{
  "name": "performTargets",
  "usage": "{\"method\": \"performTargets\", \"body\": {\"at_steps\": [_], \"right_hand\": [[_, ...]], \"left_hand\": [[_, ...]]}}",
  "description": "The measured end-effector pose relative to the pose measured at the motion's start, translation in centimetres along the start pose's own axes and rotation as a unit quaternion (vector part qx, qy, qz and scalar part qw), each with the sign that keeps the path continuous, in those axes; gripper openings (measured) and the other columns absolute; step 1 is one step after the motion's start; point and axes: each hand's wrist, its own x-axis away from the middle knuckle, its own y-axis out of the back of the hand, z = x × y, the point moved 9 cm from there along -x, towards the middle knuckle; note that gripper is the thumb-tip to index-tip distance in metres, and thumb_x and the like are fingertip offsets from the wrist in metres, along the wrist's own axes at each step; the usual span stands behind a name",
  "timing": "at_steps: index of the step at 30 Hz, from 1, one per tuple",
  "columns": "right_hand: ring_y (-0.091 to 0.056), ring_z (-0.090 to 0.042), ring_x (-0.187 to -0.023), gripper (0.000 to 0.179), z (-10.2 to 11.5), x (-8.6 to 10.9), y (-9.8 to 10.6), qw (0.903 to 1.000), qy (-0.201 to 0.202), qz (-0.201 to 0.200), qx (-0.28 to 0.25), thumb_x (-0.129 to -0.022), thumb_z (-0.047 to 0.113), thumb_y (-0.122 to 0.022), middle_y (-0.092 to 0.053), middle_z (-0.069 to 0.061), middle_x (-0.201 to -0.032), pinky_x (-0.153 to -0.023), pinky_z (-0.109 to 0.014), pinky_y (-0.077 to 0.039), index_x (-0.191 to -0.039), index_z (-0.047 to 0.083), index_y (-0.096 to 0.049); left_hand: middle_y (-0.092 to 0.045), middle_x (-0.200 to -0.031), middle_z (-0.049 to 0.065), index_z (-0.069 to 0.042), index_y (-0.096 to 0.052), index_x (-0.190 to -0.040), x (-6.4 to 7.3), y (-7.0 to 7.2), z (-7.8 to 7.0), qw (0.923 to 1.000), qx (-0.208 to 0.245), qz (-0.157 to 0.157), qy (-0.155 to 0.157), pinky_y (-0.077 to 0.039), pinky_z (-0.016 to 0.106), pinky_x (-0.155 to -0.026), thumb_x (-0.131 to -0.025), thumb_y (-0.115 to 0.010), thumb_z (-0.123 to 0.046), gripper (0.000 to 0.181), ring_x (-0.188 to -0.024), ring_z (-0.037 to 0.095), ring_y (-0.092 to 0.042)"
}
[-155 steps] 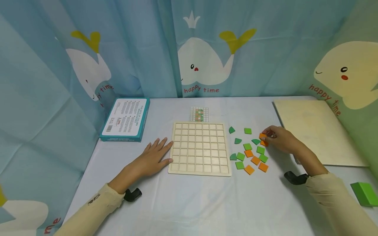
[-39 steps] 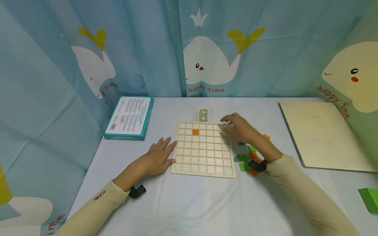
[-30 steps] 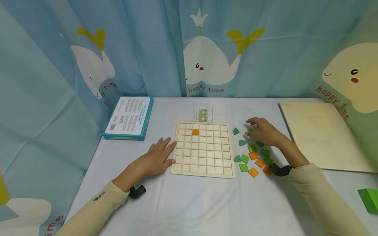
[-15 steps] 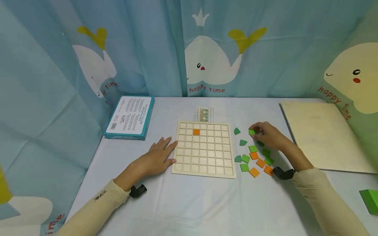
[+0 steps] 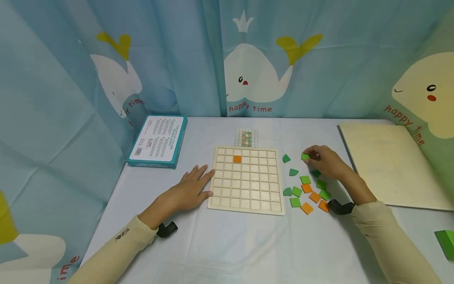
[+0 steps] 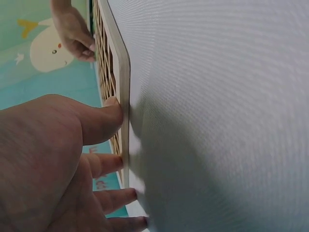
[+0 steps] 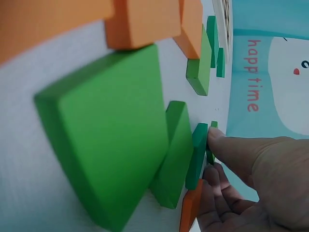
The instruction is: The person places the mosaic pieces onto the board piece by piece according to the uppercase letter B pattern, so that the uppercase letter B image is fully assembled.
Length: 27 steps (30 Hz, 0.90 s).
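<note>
The right hand [image 5: 326, 159] pinches a green square [image 5: 305, 156] to the right of the board [image 5: 246, 184], level with its far part; table [image 5: 213, 244] clearance cannot be told. The left hand [image 5: 191, 192] spreads its fingers, grasping nothing, against the board's left edge.

Caution: a loose pinch may drop the square. A low leftward pass could scatter the dark green pieces [image 5: 293, 172]. Rightward pressure from the left hand could shift the board.
</note>
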Motion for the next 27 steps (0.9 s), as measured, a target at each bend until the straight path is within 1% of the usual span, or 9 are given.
{"method": "performTargets", "body": {"at_steps": [4, 7, 11, 15, 19, 22, 24, 27], "right_hand": [[-0.058, -0.041, -0.107, 0.033, 0.1, -0.2, 0.2, 0.9999, 0.011, -0.006, 0.005, -0.107, 0.010, -0.063, -0.061, -0.031, -0.121, -0.092, -0.055, -0.048, -0.132, -0.011, -0.060], [-0.059, -0.040, -0.106, 0.033, -0.2, -0.5, 0.2, 0.9999, 0.010, -0.005, 0.009, -0.107, 0.011, -0.063, -0.064, -0.030, -0.120, -0.091, -0.055, -0.048, -0.132, -0.011, -0.061], [-0.058, -0.039, -0.106, 0.034, -0.5, -0.9, 0.1, 0.9999, 0.005, -0.009, 0.008, -0.107, 0.012, -0.064, -0.064, -0.029, -0.120, -0.092, -0.055, -0.048, -0.132, -0.010, -0.062], [-0.056, -0.040, -0.107, 0.033, 0.1, -1.7, -0.1, 0.9996, 0.013, -0.025, 0.008, -0.106, 0.012, -0.064, -0.061, -0.030, -0.120, -0.094, -0.056, -0.047, -0.131, -0.010, -0.063], [-0.057, -0.042, -0.110, 0.032, 1.7, -2.7, -0.4, 0.9993, 0.020, -0.032, 0.003, -0.106, 0.010, -0.063, -0.059, -0.030, -0.120, -0.095, -0.057, -0.047, -0.132, -0.009, -0.063], [-0.058, -0.043, -0.111, 0.033, 3.4, -3.4, -0.8, 0.9994, 0.019, -0.029, -0.006, -0.106, 0.010, -0.062, -0.057, -0.030, -0.122, -0.094, -0.056, -0.048, -0.133, -0.009, -0.063], [-0.058, -0.043, -0.113, 0.033, 4.7, -4.0, -1.4, 0.9995, 0.021, -0.018, -0.014, -0.106, 0.010, -0.062, -0.056, -0.029, -0.123, -0.094, -0.056, -0.050, -0.134, -0.009, -0.062], [-0.060, -0.043, -0.115, 0.032, 6.8, -4.6, -2.7, 0.9989, 0.043, 0.002, -0.021, -0.106, 0.008, -0.061, -0.055, -0.029, -0.126, -0.094, -0.055, -0.052, -0.134, -0.009, -0.062]], "left_hand": [[-0.016, -0.176, 0.017, -0.017, -0.024, -0.170, -0.1, 0.0, 0.0, 1.0000, -0.004, -0.003, 0.002, -0.017, 0.066, -0.127, -0.109, -0.054, -0.046, 0.073, -0.162, 0.044, -0.009], [-0.016, -0.176, 0.017, -0.017, -0.025, -0.170, 0.0, 0.0, 0.0, 1.0000, 0.002, -0.003, 0.002, -0.017, 0.066, -0.127, -0.109, -0.054, -0.046, 0.073, -0.162, 0.044, -0.008], [-0.016, -0.176, 0.018, -0.017, -0.026, -0.169, 0.0, 0.0, -0.1, 1.0000, 0.009, -0.004, -0.001, -0.016, 0.066, -0.127, -0.109, -0.054, -0.047, 0.073, -0.162, 0.044, -0.007], [-0.016, -0.176, 0.017, -0.017, -0.026, -0.169, 0.0, 0.0, -0.1, 1.0000, 0.006, -0.006, -0.003, -0.016, 0.066, -0.127, -0.109, -0.054, -0.047, 0.073, -0.162, 0.044, -0.007], [-0.016, -0.176, 0.017, -0.017, -0.026, -0.169, 0.0, 0.0, -0.2, 1.0000, 0.003, -0.008, -0.003, -0.016, 0.066, -0.127, -0.109, -0.054, -0.047, 0.073, -0.162, 0.044, -0.008], [-0.016, -0.176, 0.018, -0.017, -0.026, -0.169, 0.0, 0.0, -0.2, 1.0000, 0.003, -0.008, -0.005, -0.016, 0.066, -0.127, -0.109, -0.054, -0.047, 0.073, -0.162, 0.044, -0.008], [-0.016, -0.176, 0.018, -0.017, -0.026, -0.169, 0.0, 0.0, -0.2, 1.0000, 0.003, -0.007, -0.004, -0.016, 0.066, -0.127, -0.109, -0.053, -0.047, 0.073, -0.162, 0.044, -0.008], [-0.015, -0.176, 0.017, -0.016, -0.026, -0.169, 0.0, 0.0, -0.3, 1.0000, 0.004, -0.004, -0.004, -0.016, 0.066, -0.127, -0.109, -0.053, -0.046, 0.073, -0.162, 0.044, -0.007]]}}
